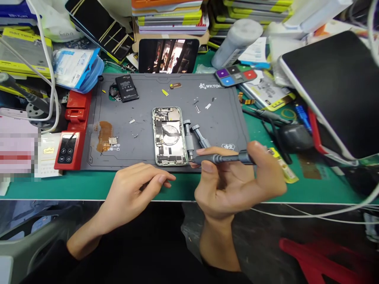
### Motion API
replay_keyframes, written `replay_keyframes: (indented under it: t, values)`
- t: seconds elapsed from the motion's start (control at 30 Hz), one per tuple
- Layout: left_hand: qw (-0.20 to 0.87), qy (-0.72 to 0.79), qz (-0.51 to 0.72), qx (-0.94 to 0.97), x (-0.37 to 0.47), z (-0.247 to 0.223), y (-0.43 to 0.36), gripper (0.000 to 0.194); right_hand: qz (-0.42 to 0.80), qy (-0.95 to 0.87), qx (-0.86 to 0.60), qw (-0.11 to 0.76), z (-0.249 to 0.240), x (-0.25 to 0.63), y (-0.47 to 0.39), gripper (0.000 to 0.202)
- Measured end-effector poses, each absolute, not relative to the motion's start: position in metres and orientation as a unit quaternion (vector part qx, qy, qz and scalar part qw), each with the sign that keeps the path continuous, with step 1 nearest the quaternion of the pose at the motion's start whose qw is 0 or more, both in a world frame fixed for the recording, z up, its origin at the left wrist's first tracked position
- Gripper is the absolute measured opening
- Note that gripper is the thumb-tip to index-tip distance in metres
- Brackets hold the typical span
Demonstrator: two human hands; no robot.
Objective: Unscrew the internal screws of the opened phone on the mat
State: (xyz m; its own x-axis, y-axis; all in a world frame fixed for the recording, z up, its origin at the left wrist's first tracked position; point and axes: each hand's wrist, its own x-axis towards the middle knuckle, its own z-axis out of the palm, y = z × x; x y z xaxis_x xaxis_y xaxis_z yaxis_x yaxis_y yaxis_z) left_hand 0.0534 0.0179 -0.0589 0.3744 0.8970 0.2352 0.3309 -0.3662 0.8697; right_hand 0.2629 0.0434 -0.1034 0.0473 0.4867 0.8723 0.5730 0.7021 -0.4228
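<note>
An opened smartphone (pixel 168 136) lies on the grey work mat (pixel 142 130), its inner boards and metal plate exposed. My right hand (pixel 237 177) grips a grey screwdriver (pixel 225 158) held nearly level, the index fingertip at its rear end. The driver's tip points left, close to the phone's lower right corner; I cannot tell if it touches. My left hand (pixel 133 189) rests at the front of the table, left of and below the phone, fingers loosely bent and nothing seen in it. Two more screwdrivers (pixel 188 138) (pixel 200 136) lie right of the phone.
A black battery (pixel 126 88) and small loose parts lie on the mat. Beyond it, a propped phone (pixel 168 55) plays a video. A red device (pixel 72 146) stands left; a colored screw tray (pixel 235 75), a bottle (pixel 237 41) and a large dark tablet-like screen (pixel 334 90) are right.
</note>
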Motion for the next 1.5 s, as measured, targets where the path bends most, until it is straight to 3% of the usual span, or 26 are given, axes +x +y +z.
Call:
replay_keyframes:
  t: [0.53,0.87,1.03,1.13,1.37,1.5]
  values:
    - [0.387,0.408,0.362,0.744,0.0522,-0.0587,0.0169,0.02,-0.027,-0.708,-0.384,0.592,-0.1046,0.2658,0.0416,0.083]
    - [0.387,0.408,0.358,0.745,0.0529,-0.0595,0.0179,0.021,-0.07,-0.721,-0.384,0.572,-0.1067,0.2683,0.0395,0.098]
    - [0.385,0.408,0.361,0.745,0.0528,-0.06,0.0171,0.021,-0.072,-0.699,-0.375,0.604,-0.1071,0.2691,0.0416,0.077]
    - [0.387,0.405,0.361,0.746,0.0535,-0.0594,0.0173,0.021,-0.101,-0.702,-0.365,0.603,-0.1072,0.2702,0.0441,0.08]
    - [0.378,0.406,0.361,0.75,0.0543,-0.0591,0.0165,0.022,-0.139,-0.688,-0.355,0.617,-0.1033,0.2723,0.0476,0.067]
    - [0.382,0.407,0.355,0.75,0.0548,-0.0595,0.0164,0.023,-0.072,-0.69,-0.364,0.622,-0.098,0.271,0.0468,0.059]
